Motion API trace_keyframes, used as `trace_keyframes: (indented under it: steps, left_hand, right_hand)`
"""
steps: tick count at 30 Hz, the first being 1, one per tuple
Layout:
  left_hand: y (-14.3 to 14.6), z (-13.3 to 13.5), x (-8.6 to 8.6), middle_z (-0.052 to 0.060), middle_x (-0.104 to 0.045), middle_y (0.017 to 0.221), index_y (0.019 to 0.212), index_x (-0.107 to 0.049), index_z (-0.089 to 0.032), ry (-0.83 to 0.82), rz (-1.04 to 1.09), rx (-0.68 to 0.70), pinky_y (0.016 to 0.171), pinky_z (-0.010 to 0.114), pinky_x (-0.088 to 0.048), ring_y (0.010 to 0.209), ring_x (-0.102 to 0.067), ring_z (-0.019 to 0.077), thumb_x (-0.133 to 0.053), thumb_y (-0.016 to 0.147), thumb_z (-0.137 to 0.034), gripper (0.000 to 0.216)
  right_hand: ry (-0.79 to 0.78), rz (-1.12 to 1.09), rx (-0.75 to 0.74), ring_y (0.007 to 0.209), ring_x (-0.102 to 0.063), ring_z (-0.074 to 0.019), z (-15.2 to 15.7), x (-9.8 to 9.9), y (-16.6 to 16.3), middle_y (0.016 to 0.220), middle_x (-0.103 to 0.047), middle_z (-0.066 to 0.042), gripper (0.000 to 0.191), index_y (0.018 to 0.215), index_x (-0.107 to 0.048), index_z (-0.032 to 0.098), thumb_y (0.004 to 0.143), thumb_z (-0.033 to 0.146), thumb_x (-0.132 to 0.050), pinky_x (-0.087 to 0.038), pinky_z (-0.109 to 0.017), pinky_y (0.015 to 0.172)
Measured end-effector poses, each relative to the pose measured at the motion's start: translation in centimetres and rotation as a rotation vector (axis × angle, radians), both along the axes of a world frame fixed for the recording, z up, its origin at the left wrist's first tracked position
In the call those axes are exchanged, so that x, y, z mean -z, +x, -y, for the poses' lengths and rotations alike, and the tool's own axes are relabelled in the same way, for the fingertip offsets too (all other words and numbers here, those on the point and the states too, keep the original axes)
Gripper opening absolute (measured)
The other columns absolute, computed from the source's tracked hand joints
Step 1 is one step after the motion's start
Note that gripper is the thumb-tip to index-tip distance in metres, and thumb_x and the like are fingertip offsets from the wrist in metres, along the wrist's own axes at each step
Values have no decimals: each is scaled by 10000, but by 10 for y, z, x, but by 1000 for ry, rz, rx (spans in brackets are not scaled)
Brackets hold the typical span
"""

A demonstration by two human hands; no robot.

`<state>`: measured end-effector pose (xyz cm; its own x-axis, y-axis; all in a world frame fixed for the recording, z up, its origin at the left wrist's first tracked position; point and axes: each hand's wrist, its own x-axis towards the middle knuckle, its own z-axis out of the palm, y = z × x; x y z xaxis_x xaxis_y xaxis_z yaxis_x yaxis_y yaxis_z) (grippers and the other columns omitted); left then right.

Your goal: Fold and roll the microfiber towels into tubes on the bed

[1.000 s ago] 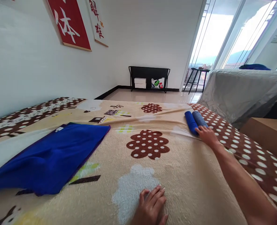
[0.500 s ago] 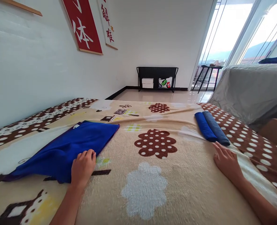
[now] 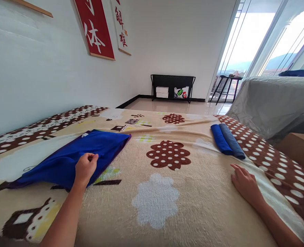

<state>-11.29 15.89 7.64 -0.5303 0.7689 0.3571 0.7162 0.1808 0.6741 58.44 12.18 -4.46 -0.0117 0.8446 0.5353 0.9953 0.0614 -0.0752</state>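
Note:
A flat blue towel point(image 3: 72, 156) lies on the patterned blanket point(image 3: 167, 192) at the left. My left hand point(image 3: 85, 168) is on its near right part, fingers curled in a pinch on the cloth. Two rolled towels lie side by side at the right: a bright blue roll point(image 3: 220, 139) and a grey-blue roll point(image 3: 231, 141). My right hand point(image 3: 246, 185) rests flat on the blanket a little in front of the rolls, fingers stretched out, holding nothing.
A white wall with red and white hangings point(image 3: 96, 29) runs along the left. A grey-covered piece of furniture point(image 3: 275, 103) and a brown box point(image 3: 300, 149) stand at the right. A black rack point(image 3: 172, 87) and a small stand point(image 3: 225, 87) are by the far window.
My left hand went from the near middle of the blanket to the flat blue towel and pinched it. My right hand drew back from the rolled towels toward me.

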Motion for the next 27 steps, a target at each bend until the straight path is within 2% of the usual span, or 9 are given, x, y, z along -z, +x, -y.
trace_keyframes:
  steps: [4, 9, 12, 15, 17, 19, 21, 24, 27]
  left_hand:
    - [24, -10, -24, -39, -456, 773, 856, -464, -170, 263, 223, -32, 691, 231, -362, 728, -414, 109, -516, 898, -331, 174]
    - [87, -5, -58, -22, -520, 817, 882, -529, -152, 379, 403, 241, 734, 220, -405, 773, -471, 104, -577, 855, -429, 281]
    - [146, 30, -67, -19, -554, 768, 853, -580, -173, 236, 442, 498, 664, 226, -412, 705, -490, 115, -626, 819, -489, 320]
    - [205, 78, -58, -35, -478, 697, 832, -549, -201, -181, 421, 954, 581, 232, -359, 630, -424, 114, -572, 889, -444, 251]
    - [233, 103, -44, -29, -500, 736, 818, -536, -203, -348, 366, 1105, 615, 238, -370, 673, -446, 119, -600, 873, -333, 156]
    - [245, 117, -27, -24, -529, 785, 793, -524, -201, -417, 301, 1140, 656, 241, -380, 723, -467, 124, -641, 819, -234, 124]
    - [246, 122, -13, -26, -548, 815, 782, -525, -199, -461, 252, 1153, 680, 239, -387, 751, -483, 125, -667, 777, -177, 144]
    - [240, 123, -9, -30, -571, 846, 800, -553, -201, -522, 188, 1194, 698, 230, -401, 773, -509, 124, -693, 756, -144, 157]
    - [232, 121, -20, -16, -600, 906, 850, -583, -209, -507, 109, 1237, 734, 229, -437, 813, -549, 133, -676, 818, -202, 99]
  right_hand:
    - [50, -107, -38, 1181, -589, -310, 9, -14, -23, 1311, -610, -121, 413, 1296, -540, 236, 928, 355, -396, -436, -497, 964]
    - [-44, -450, -304, 1195, -579, -305, 44, -55, -117, 1264, -634, -106, 333, 1190, -628, 276, 918, 423, -505, -426, -502, 1030]
    - [-373, -749, -534, 1086, -623, -258, 71, -85, -185, 1216, -652, -86, 321, 1172, -655, 283, 939, 451, -513, -491, -429, 954]
    - [-713, -1053, -722, 985, -637, -210, 84, -101, -234, 1131, -680, -62, 372, 1214, -642, 283, 962, 506, -482, -506, -371, 905]
    - [-819, -1217, -649, 915, -637, -194, 83, -97, -254, 1053, -686, -55, 436, 1129, -675, 252, 949, 589, -465, -513, -340, 852]
    - [-843, -1307, -451, 795, -618, -170, 77, -87, -266, 898, -670, -38, 532, 946, -687, 207, 909, 684, -455, -505, -296, 736]
    - [-859, -1256, -342, 649, -554, -139, 70, -75, -271, 693, -590, -7, 609, 742, -620, 181, 851, 760, -467, -437, -255, 592]
    - [-885, -924, -411, 505, -416, -105, 67, -72, -267, 512, -450, 22, 632, 565, -475, 190, 849, 755, -462, -288, -251, 487]
    - [-740, -573, -449, 520, -451, -120, 72, -88, -250, 537, -539, -4, 579, 578, -517, 192, 950, 619, -397, -275, -276, 536]
